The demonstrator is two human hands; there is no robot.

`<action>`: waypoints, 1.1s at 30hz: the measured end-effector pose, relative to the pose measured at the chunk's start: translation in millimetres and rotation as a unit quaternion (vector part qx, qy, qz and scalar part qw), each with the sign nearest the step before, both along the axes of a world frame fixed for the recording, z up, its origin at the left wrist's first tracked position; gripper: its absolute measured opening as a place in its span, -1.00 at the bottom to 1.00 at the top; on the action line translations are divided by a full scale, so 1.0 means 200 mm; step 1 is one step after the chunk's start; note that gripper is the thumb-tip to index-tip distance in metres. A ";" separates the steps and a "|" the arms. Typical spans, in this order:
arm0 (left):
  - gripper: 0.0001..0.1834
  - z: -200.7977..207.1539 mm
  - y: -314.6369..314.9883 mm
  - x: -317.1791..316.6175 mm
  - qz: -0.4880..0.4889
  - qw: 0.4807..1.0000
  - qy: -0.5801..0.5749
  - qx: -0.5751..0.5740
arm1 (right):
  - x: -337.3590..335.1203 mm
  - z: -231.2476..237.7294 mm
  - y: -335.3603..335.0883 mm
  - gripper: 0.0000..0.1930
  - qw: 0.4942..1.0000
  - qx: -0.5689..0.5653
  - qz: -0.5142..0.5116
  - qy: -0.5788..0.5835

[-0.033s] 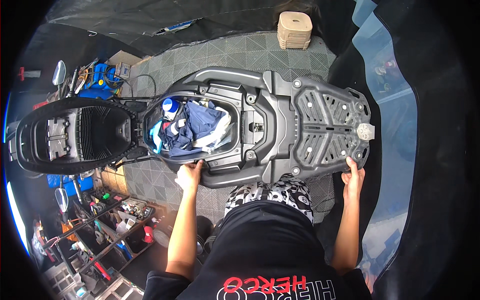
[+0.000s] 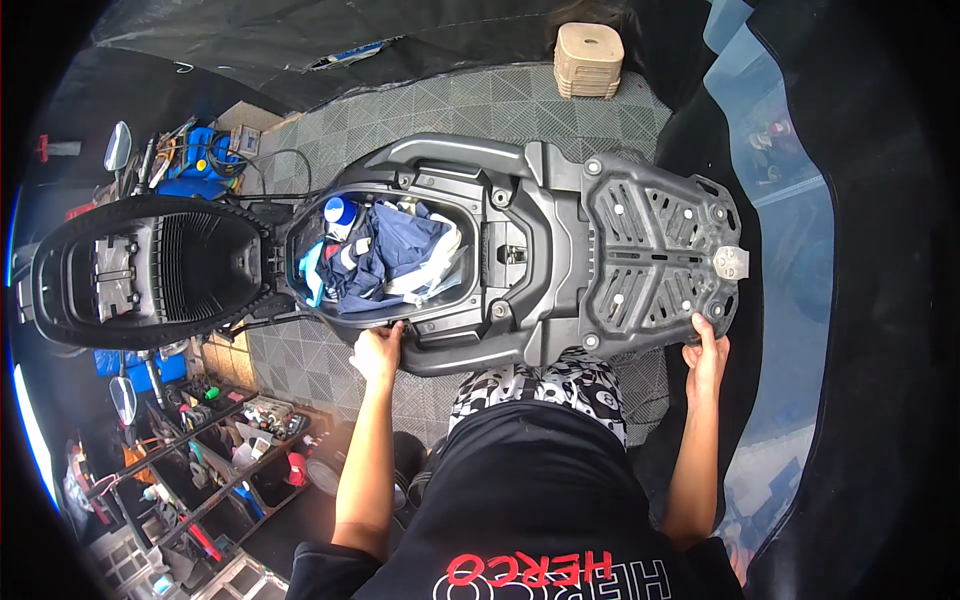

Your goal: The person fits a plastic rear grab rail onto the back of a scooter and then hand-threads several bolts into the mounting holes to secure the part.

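Observation:
A scooter stands crosswise before me with its black seat (image 2: 150, 270) flipped up to the left. My left hand (image 2: 378, 352) is closed on the near edge of the black body panel (image 2: 470, 355), thumb on top beside the storage compartment. At the far right, my right hand (image 2: 707, 358) grips the near rear corner of the slotted black luggage rack (image 2: 655, 255), thumb above and fingers curled below, partly hidden. Inside the open compartment (image 2: 468, 285) lie a dark blue and white cloth (image 2: 400, 245) and a container with a blue cap (image 2: 340, 211).
A beige stool (image 2: 588, 62) stands on the grey tiled floor (image 2: 450, 105) beyond the scooter. At lower left is a divided tool rack (image 2: 225, 440) full of tools and small parts. Blue equipment with cables (image 2: 205, 152) sits at upper left. A translucent sheet (image 2: 785, 260) hangs at right.

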State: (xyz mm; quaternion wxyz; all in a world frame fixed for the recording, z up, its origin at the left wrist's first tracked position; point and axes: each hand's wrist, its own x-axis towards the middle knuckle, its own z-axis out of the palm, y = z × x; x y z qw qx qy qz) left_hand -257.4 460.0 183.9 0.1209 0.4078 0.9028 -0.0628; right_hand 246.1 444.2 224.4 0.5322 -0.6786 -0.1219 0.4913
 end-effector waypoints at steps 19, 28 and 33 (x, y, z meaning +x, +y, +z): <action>-0.70 -0.01 0.02 -0.02 0.035 0.996 -0.085 -0.006 | 0.00 0.01 0.00 -0.79 1.000 -0.002 0.002 -0.001; -0.66 -0.05 0.00 0.02 -0.026 0.998 -0.030 0.039 | -0.01 0.01 0.01 -0.82 1.000 -0.007 -0.002 -0.005; -0.58 -0.05 0.02 0.03 -0.022 0.998 0.016 0.050 | 0.00 0.01 0.00 -0.82 1.000 -0.008 0.003 0.001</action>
